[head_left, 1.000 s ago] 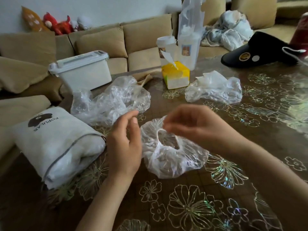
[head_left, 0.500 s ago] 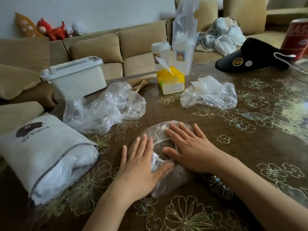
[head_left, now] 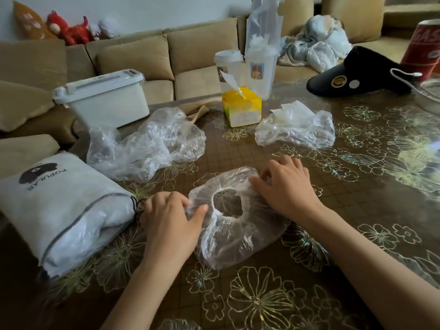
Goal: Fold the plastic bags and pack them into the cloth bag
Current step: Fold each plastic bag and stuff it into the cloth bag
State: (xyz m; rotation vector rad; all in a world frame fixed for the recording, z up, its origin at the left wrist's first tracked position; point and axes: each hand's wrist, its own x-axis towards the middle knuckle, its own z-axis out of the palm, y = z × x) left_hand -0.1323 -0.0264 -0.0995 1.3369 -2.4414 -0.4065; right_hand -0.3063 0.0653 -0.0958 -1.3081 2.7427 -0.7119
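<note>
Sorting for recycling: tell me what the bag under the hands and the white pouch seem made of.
Bag: thin clear plastic film, glossy, crinkled; the table pattern shows through. Pouch: matte white cloth, likely cotton or non-woven; soft folds, printed logo.

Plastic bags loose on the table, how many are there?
3: a bag gripped by the left hand and right hand, a crumpled heap beside the cloth bag, a smaller bag by the tissue box. Plastic at the bottom edge may be a fourth.
</note>
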